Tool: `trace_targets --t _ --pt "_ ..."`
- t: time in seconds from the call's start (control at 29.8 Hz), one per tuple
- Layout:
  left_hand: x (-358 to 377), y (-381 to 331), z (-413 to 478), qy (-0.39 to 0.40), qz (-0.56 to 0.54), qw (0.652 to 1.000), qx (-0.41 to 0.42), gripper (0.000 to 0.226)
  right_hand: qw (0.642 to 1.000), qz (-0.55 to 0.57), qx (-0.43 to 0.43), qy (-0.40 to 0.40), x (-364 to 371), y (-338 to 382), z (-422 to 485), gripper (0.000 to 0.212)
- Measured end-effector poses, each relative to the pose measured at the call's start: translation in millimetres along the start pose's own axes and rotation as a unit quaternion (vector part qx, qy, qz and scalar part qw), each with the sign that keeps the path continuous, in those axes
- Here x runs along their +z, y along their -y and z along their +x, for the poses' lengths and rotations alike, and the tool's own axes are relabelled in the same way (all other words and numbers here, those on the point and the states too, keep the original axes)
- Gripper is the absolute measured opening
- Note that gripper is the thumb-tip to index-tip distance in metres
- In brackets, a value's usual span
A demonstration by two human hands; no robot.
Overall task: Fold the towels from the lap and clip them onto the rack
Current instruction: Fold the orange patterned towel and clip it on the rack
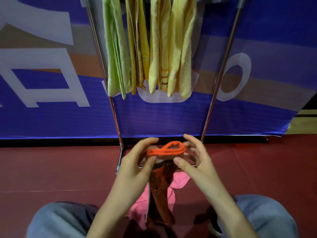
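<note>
Holding a folded orange terry towel (154, 152) upright, lower centre of frame. Left hand (135, 162) and right hand (193, 160) each have a grip pinched on its top fold. Crumpled pink towel (178, 182) on lap just below. Green towel (115, 57) and yellow towels (181, 48) hang on the metal rack (221, 71), top centre.

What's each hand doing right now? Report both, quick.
Left hand: holding the folded orange towel at one end.
Right hand: holding the same towel's other end.

The head view looks steeply down and forward, close over the lap (56, 219), facing the rack (221, 73).
</note>
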State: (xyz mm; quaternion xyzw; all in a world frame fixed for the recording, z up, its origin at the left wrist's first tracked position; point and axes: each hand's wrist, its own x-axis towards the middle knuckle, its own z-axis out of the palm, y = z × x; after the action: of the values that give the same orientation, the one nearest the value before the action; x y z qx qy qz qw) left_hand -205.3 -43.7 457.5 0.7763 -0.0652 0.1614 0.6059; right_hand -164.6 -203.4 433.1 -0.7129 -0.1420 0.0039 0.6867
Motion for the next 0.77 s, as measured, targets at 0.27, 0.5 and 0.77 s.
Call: trace_targets --t 0.27,0.5,0.77 --pt "-20 -13 19 0.055 0.038 0.997 -0.029 0.024 0.996 0.037 -0.021 0.072 2 18 15 0.004" --pt "-31 -38 49 0.189 0.192 0.963 -0.032 0.047 0.993 0.019 -0.022 0.117 8 26 20 0.01" --pt "-26 -44 50 0.122 0.188 0.974 -0.014 0.031 0.98 0.06 0.056 0.18 5 6 3 0.016"
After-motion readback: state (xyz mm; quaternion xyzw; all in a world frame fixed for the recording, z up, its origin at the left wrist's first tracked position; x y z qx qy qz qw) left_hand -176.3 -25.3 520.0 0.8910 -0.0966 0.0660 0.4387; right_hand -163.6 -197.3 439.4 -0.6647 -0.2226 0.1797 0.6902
